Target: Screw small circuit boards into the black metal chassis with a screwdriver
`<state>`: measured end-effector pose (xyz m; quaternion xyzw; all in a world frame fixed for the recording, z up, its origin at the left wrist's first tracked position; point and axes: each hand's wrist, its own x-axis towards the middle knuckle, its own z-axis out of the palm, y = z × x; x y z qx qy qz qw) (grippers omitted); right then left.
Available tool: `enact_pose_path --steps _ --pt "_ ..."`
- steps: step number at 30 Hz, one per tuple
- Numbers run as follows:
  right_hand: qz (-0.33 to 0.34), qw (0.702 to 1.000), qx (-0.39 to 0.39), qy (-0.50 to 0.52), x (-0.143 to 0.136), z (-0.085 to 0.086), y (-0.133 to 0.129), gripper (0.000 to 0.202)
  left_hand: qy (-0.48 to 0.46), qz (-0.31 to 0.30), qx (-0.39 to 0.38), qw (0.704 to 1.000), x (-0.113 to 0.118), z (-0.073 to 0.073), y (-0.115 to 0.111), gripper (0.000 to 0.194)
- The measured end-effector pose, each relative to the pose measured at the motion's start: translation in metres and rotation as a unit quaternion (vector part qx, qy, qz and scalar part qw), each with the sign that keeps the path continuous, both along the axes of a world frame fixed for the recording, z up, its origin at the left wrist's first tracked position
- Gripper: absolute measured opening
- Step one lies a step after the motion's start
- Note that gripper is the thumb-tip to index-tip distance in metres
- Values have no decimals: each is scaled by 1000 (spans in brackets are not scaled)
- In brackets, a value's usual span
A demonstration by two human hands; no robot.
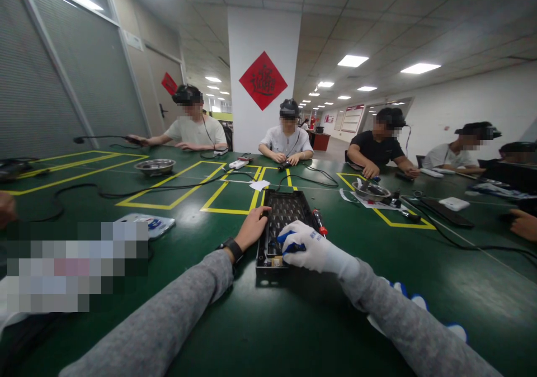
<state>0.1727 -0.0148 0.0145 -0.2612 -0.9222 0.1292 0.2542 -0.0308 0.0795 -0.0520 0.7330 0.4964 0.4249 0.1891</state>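
Resting on the green table, the black case lies lengthwise before the wearer, a red-handled tool just beside its right wall. The bare left hand lies at the left wall, fingers partly bent; the gloved right hand curls over the near end. From where I stand, I cannot tell whether either grip closes on anything. The case looks stiff and fairly light, its inner rows perhaps fragile; the long outer walls seem the safest hold.

You have two hands, one black case, one red-handled screwdriver, two metal bowls, one wristband and one red diamond sign on the pillar.
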Motion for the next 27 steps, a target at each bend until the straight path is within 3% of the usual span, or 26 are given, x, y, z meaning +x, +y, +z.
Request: enact_pose_path --steps 16,27 --pt "-15 999 -26 21 -1 3 -1 8 -18 -3 -8 1000 0 4 -4 41" --pt "-19 999 -16 35 0 -4 2 9 -12 -3 -6 1000 1 4 -4 42"
